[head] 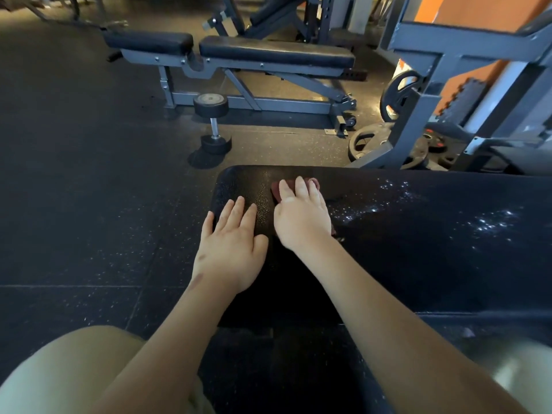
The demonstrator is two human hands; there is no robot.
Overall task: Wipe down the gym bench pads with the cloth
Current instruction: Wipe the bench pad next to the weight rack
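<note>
You're pressing the cloth (pixel 276 189) under your right hand's (pixel 301 216) flat fingers near the bench pad's (pixel 418 258) end, with your left hand (pixel 231 249) lying open beside it (neither is gripping). The loose cloth risks bunching or slipping, missing the white specks (pixel 490 222).

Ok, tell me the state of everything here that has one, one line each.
left hand: flat on the bench pad, holding nothing.
right hand: presses the cloth onto the pad.
cloth: bunched under the right hand.
bench pad: speckled with white flecks to the right of the hands.
dumbbell: standing on end on the floor.
far bench: laid flat, nobody on it.
</note>
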